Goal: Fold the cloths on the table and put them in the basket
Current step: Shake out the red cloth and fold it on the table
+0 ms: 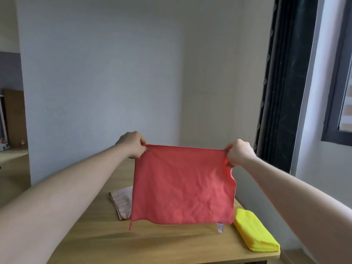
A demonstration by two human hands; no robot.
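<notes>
A wooden desk [99, 242] with a light grain fills the lower middle of the view, its right edge running from near right toward the far wall. Above it a red cloth [182, 184] hangs spread out in the air, held up by its two top corners. The left hand [133, 144] has its grip closed on the top left corner, thumb and curled fingers pinching the hem. The right hand [239, 154] has its grip closed on the top right corner in the same way, with some fabric bunched under the fingers. The cloth's top edge is pulled nearly straight between the two hands, and its lower edge hangs clear of the desk, with a small white label [220, 227] dangling near the lower right corner.

On the desk, a pale pink cloth [121, 201] lies flat on the far left side, partly hidden behind the red one. A folded yellow cloth [254, 230] sits at the near right edge of the desk.

The room behind has plain pale walls [102, 73] meeting in a corner. A dark curtain [285, 82] hangs at the right, beside a dark-framed window [341, 92]. At the far left a brown board [15, 117] leans beyond the wall's edge.
</notes>
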